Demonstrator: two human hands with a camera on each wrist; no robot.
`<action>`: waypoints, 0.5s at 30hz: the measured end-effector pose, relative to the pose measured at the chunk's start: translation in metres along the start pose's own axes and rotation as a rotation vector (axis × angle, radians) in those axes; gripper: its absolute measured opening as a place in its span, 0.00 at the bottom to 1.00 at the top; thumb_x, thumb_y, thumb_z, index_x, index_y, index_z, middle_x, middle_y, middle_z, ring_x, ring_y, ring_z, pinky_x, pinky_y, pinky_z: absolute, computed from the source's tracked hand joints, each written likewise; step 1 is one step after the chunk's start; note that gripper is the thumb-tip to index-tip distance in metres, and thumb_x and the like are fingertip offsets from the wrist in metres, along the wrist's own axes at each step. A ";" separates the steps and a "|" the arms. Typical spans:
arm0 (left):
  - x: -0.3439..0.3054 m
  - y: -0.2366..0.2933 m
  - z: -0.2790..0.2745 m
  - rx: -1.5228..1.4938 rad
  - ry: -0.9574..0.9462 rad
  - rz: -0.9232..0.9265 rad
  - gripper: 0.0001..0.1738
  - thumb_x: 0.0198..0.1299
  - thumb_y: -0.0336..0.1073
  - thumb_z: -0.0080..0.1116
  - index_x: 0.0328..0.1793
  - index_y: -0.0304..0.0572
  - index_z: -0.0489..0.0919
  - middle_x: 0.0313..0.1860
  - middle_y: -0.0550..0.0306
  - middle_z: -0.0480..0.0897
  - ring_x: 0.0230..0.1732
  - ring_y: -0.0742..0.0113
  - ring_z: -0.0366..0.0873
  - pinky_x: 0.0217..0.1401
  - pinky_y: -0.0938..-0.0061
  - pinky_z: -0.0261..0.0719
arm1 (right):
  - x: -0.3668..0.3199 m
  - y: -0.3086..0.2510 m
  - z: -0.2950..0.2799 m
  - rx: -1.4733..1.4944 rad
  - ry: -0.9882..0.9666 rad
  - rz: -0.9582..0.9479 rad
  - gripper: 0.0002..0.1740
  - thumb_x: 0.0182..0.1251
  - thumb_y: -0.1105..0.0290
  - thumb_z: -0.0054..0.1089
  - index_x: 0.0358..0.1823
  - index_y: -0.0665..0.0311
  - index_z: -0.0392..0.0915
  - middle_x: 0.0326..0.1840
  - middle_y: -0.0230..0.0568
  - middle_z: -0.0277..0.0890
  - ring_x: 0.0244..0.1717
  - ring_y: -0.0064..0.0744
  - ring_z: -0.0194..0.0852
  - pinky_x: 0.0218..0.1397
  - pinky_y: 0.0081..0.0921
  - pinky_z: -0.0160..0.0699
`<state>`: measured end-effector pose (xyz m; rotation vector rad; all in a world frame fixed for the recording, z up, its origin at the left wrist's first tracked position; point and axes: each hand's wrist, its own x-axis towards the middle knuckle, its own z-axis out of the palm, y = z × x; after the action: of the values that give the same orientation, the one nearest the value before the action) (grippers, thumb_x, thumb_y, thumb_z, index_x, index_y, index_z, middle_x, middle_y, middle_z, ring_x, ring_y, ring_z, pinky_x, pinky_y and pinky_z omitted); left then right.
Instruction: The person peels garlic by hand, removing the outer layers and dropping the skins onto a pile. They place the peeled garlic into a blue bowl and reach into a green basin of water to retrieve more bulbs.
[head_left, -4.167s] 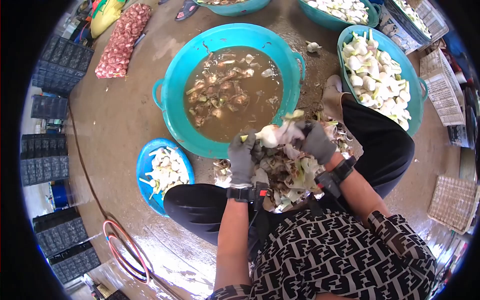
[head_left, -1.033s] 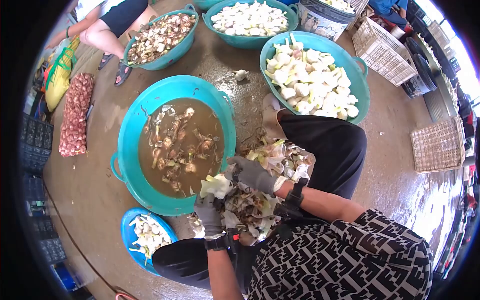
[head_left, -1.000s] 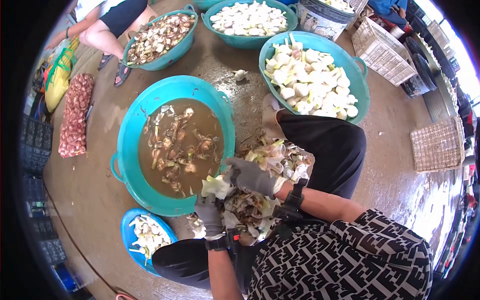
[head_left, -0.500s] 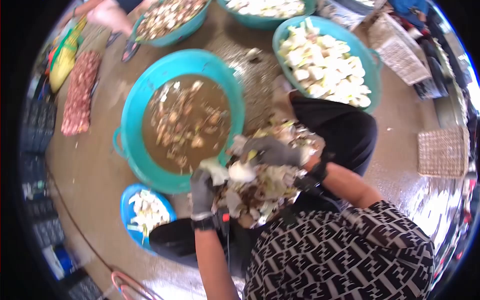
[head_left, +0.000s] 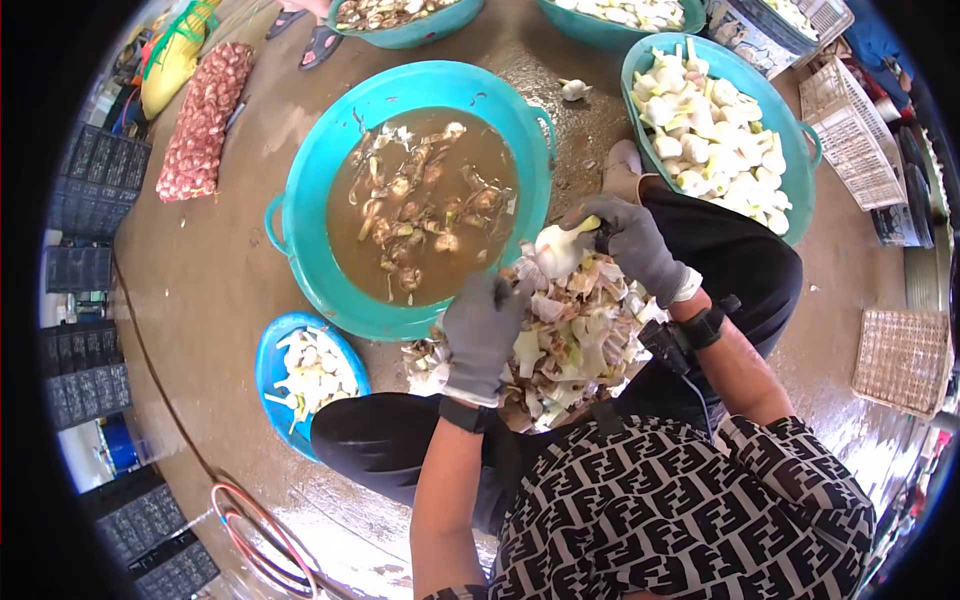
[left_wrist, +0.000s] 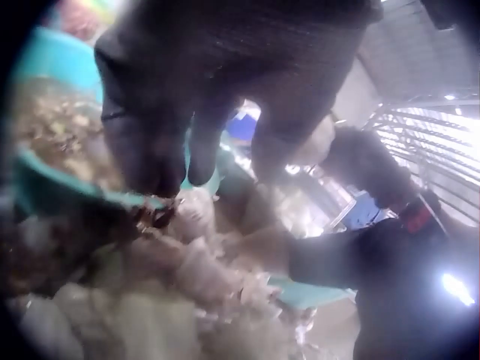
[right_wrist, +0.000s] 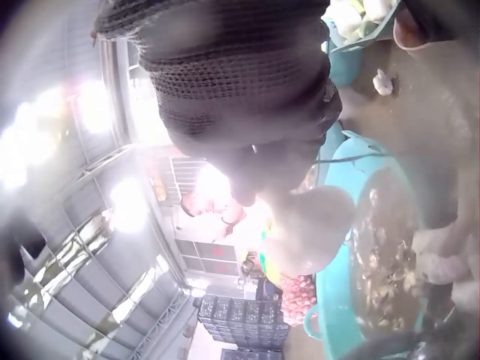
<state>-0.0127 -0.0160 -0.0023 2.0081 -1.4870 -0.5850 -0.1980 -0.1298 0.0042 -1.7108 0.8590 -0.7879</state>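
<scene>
In the head view, my gloved right hand (head_left: 640, 245) holds a peeled white garlic bulb (head_left: 558, 252) by its green stem. The same garlic bulb (right_wrist: 311, 229) shows large and pale in the right wrist view, below the gloved fingers. My gloved left hand (head_left: 485, 325) hovers left of the bulb, apart from it. Its fingers (left_wrist: 142, 142) hang loosely bent in the left wrist view, with gaps between them. A heap of garlic skins (head_left: 580, 350) lies between the legs, under both hands. Unpeeled garlic bulbs (head_left: 410, 230) float in brown water in the large turquoise tub (head_left: 312, 280).
A small blue basin (head_left: 265, 350) with garlic pieces stands by the left knee. Beyond the right knee is a turquoise basin (head_left: 800, 200) full of peeled bulbs. A net sack (head_left: 205, 120), crates (head_left: 905, 360) and a hose (head_left: 250, 540) lie around. Another person's feet (head_left: 320, 45) show at the top.
The left hand has let go of the whitish skin piece it pinched. The right hand has moved up and right with the bulb. The head view has shifted.
</scene>
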 end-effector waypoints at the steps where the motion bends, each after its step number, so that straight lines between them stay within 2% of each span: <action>1: 0.004 0.007 0.000 0.019 0.034 0.047 0.17 0.45 0.45 0.66 0.27 0.42 0.73 0.23 0.53 0.75 0.25 0.54 0.75 0.31 0.65 0.71 | 0.000 -0.004 0.004 -0.093 -0.016 -0.006 0.22 0.41 0.90 0.50 0.37 0.61 0.78 0.39 0.38 0.77 0.41 0.30 0.75 0.45 0.23 0.74; 2: 0.007 0.013 0.001 0.038 0.067 0.096 0.19 0.44 0.48 0.66 0.24 0.43 0.72 0.21 0.54 0.74 0.25 0.54 0.74 0.30 0.64 0.70 | 0.000 -0.006 0.009 -0.148 -0.006 -0.006 0.21 0.41 0.90 0.51 0.37 0.61 0.78 0.39 0.38 0.77 0.41 0.31 0.75 0.45 0.23 0.74; 3: 0.009 0.020 0.002 0.066 0.031 0.087 0.12 0.50 0.40 0.62 0.28 0.42 0.73 0.24 0.50 0.74 0.27 0.52 0.74 0.31 0.62 0.70 | -0.002 -0.008 0.014 -0.202 0.006 -0.005 0.20 0.41 0.89 0.51 0.37 0.61 0.78 0.38 0.38 0.77 0.41 0.32 0.75 0.45 0.24 0.74; 5: 0.013 0.016 0.017 0.181 0.039 0.118 0.12 0.51 0.41 0.60 0.28 0.42 0.73 0.24 0.49 0.74 0.27 0.51 0.74 0.31 0.62 0.70 | -0.005 -0.007 0.023 -0.212 0.027 -0.005 0.19 0.41 0.88 0.52 0.35 0.60 0.78 0.37 0.38 0.77 0.42 0.36 0.76 0.45 0.26 0.75; 8: 0.012 0.004 0.028 0.222 0.048 0.217 0.11 0.52 0.41 0.58 0.28 0.42 0.73 0.25 0.49 0.75 0.29 0.49 0.75 0.31 0.62 0.71 | -0.006 0.001 0.026 -0.286 0.005 -0.183 0.18 0.41 0.88 0.53 0.34 0.60 0.77 0.37 0.37 0.77 0.43 0.36 0.75 0.47 0.28 0.74; 9: 0.011 0.000 0.029 0.216 0.051 0.257 0.10 0.52 0.41 0.58 0.29 0.42 0.74 0.26 0.49 0.75 0.29 0.49 0.75 0.32 0.62 0.71 | -0.007 0.002 0.025 -0.294 -0.017 -0.190 0.18 0.41 0.88 0.53 0.34 0.61 0.77 0.37 0.37 0.77 0.43 0.36 0.75 0.48 0.29 0.74; 11: 0.011 -0.002 0.022 0.126 0.017 0.193 0.09 0.51 0.39 0.58 0.29 0.43 0.75 0.25 0.49 0.76 0.28 0.50 0.75 0.31 0.63 0.72 | -0.009 0.003 0.022 -0.308 -0.063 -0.202 0.17 0.40 0.88 0.52 0.33 0.61 0.77 0.37 0.36 0.77 0.44 0.37 0.75 0.49 0.30 0.73; 15: 0.010 -0.008 0.014 0.044 0.023 0.093 0.08 0.50 0.38 0.57 0.28 0.42 0.76 0.23 0.50 0.77 0.24 0.52 0.75 0.29 0.64 0.72 | -0.012 0.010 0.017 -0.052 -0.136 -0.190 0.12 0.44 0.86 0.56 0.31 0.62 0.76 0.35 0.34 0.77 0.44 0.34 0.74 0.49 0.29 0.72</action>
<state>-0.0129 -0.0262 -0.0183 1.9601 -1.5828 -0.4927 -0.1917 -0.1139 -0.0110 -1.8889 0.6351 -0.7703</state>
